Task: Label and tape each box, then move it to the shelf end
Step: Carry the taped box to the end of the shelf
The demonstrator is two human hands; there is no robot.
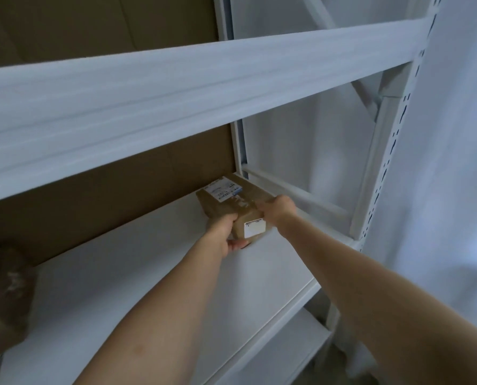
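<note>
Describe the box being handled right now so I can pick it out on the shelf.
Look at the white shelf board under the wide white beam and follow it to its far right end by the upright. The brown box sits there, gripped by the left hand and right hand. Unlike the blurred brown box at far left, it shows two white labels.

Both hands hold a brown cardboard box (pixel 231 207) on the white shelf (pixel 137 279), the left hand (pixel 222 234) gripping its near left corner and the right hand (pixel 276 209) its right edge, with one white label (pixel 224 190) beyond the grip and another (pixel 254 228) between the hands.
</note>
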